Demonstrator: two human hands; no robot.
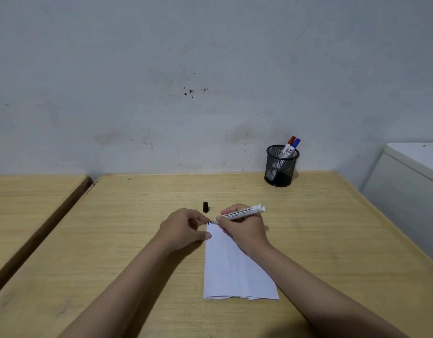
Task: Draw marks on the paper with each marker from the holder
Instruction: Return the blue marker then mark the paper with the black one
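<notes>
A folded white paper (232, 267) lies on the wooden table (320, 240). My right hand (244, 228) grips an uncapped black marker (244, 212), its tip touching the paper's far left corner, where a small dark mark shows. My left hand (183, 228) rests on the paper's left edge with thumb and forefinger pressing it down. The marker's black cap (205, 207) stands on the table just beyond the hands. A black mesh holder (281, 165) at the back right holds a red-capped marker (290, 142) and a blue-capped marker (296, 143).
A second wooden table (27, 211) adjoins on the left with a gap between. A white cabinet (405, 186) stands at the right. A stained wall (186, 93) rises directly behind the table.
</notes>
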